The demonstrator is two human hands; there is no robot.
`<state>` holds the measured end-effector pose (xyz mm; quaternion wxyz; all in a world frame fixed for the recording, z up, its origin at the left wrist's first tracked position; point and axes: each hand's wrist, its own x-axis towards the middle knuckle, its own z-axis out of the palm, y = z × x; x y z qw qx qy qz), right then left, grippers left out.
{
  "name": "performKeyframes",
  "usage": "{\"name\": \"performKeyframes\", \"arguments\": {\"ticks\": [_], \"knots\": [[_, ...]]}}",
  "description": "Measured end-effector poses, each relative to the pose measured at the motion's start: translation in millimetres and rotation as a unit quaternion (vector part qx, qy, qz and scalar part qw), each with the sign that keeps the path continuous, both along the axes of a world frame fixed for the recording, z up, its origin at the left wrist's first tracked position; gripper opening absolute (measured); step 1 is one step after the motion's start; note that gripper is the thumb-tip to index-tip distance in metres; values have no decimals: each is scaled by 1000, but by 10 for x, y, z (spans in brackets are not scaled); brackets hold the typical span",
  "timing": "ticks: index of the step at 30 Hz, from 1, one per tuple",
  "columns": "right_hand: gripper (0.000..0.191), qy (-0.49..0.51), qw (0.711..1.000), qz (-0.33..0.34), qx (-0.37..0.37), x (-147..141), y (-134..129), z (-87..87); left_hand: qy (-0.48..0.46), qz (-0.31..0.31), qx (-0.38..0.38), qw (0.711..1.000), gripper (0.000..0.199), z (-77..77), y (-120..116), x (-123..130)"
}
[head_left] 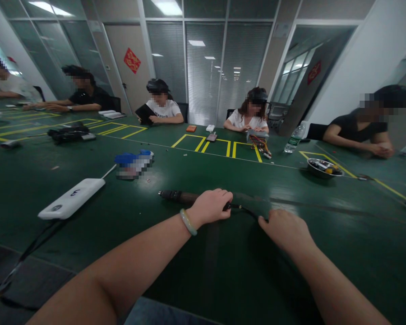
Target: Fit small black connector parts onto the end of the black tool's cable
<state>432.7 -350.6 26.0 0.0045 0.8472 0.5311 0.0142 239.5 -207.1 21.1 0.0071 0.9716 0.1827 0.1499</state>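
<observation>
A dark electric screwdriver (181, 197) lies lengthwise on the green table, its tip pointing left. My left hand (214, 206), with a pale bangle at the wrist, is closed around the tool's rear end. From that end a black cord (247, 210) runs right to my right hand (289, 229). The right fingers are curled over the cord, thumb against it; the grip itself is mostly hidden beneath the hand.
A white power strip (72, 198) marked 3 lies at left, near a blue-and-white packet (133, 164). At right stand a metal bowl (324, 169) with small items and a water bottle (295, 138). Several people sit along the far side, one behind loose wires (262, 143).
</observation>
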Motion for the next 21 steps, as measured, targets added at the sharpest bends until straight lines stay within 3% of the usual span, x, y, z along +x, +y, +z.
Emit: {"name": "performKeyframes", "arguments": {"ticks": [6,10,15,18,21], "knots": [[19,70,986,60,139,-70,93,-30,-13,-2,-19,1000,19,18,-15,-33],[13,192,954,74,219,-77,161,-131,-13,4,-23,1000,16,25,-41,-39],[14,203,907,120,348,2,229,-234,-9,-16,-26,999,16,10,-38,-33],[14,206,895,151,366,41,265,-246,-1,-28,-36,999,17,6,-30,-34],[12,215,906,156,330,25,286,-252,2,-26,-30,999,15,13,-40,-37]]}}
